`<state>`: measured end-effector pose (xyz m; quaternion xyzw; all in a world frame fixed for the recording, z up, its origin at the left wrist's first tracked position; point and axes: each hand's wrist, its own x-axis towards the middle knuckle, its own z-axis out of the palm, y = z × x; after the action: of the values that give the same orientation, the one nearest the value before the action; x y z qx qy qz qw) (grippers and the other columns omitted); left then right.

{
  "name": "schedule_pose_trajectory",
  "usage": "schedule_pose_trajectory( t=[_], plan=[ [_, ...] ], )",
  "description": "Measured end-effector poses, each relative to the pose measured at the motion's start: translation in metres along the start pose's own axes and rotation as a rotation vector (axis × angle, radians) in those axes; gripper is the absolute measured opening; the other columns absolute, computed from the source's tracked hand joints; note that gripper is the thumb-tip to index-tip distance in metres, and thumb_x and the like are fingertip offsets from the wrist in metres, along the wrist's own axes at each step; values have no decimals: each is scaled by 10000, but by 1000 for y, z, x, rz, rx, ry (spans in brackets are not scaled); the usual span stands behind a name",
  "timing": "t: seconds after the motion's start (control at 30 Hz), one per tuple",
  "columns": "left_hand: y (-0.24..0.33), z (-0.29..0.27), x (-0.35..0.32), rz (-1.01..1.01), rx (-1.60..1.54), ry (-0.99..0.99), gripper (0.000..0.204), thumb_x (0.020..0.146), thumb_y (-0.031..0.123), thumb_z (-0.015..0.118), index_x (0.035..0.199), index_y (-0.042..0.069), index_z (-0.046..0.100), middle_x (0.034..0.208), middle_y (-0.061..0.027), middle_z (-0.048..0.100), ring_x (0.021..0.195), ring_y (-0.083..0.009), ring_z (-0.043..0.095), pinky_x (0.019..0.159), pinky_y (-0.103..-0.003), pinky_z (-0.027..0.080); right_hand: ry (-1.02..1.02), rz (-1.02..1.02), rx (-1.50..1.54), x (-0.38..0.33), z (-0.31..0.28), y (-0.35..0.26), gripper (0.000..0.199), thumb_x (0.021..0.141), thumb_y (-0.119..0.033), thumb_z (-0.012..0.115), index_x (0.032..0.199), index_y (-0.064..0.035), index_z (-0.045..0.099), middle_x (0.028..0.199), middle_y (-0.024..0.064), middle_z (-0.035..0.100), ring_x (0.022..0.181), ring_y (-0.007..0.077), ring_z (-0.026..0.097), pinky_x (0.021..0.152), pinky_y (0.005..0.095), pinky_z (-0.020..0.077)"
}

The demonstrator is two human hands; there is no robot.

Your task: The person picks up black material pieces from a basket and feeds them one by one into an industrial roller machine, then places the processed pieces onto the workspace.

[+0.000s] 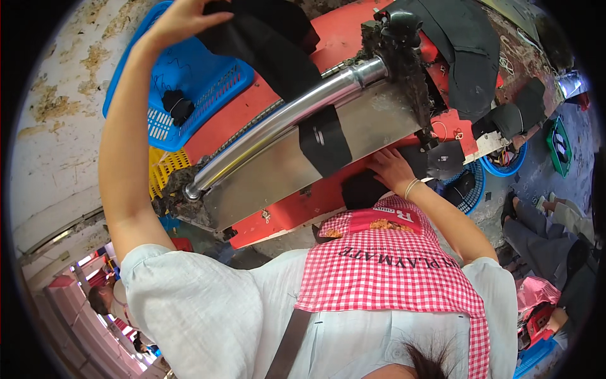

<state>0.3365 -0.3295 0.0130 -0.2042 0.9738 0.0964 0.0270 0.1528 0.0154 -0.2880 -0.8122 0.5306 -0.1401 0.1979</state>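
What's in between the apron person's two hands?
In the head view, black fabric, a shiny metal bar and a flat metal plate lie between the left hand and the right hand.

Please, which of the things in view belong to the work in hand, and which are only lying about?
Probably in the work:
- black cloth at the left hand
- metal roller
- metal plate, with a black piece on it

Apparently lying about:
- blue basket, with a dark bundle
- yellow basket
- green basket
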Motion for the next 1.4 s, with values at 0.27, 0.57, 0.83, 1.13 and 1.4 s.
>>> schedule_pose_trajectory(
  t=[0.27, 0.57, 0.83, 1.13, 1.4],
  plan=[
    [-46, -25, -4, 25, 511, 311, 152, 634, 21, 595, 758, -7, 511, 756, -161, 494, 706, -301, 512, 633, -368, 428, 192, -64, 370, -8, -68, -35, 165, 708, -127, 639, 868, -103, 607, 859, 65, 611, 780, 238, 589, 694, 336, 462],
    [33, 161, -27, 101, -362, -251, 101, 779, 34, 551, 862, -18, 574, 886, -156, 543, 968, -278, 523, 814, -335, 424, 212, 529, 1217, 62, -97, -65, 338, 778, -142, 630, 1051, 44, 559, 701, 87, 598, 639, 82, 529, 594, 250, 439],
    [11, 138, -28, 29, -466, -13, 249, 750, 147, 672, 817, -49, 534, 771, -79, 470, 753, -178, 491, 659, -295, 410, -127, 240, 497, -25, -45, -25, 236, 688, -152, 654, 901, -54, 627, 878, 93, 616, 827, 287, 572, 747, 368, 454],
    [-7, -12, 10, 17, 32, 4, 308, 692, 88, 669, 653, -32, 388, 636, -86, 318, 583, -171, 342, 539, -329, 307, -98, -84, -8, -6, 12, -2, 334, 660, -207, 657, 981, -131, 602, 1017, 36, 518, 1032, 235, 453, 885, 372, 370],
    [-47, -38, 16, 28, 398, 293, 157, 652, 28, 610, 720, -22, 478, 743, -172, 487, 704, -331, 500, 607, -369, 407, -231, 31, -97, -8, 12, -5, 213, 712, -221, 625, 909, -146, 593, 1050, 49, 498, 1057, 251, 445, 882, 373, 377]
  ],
)
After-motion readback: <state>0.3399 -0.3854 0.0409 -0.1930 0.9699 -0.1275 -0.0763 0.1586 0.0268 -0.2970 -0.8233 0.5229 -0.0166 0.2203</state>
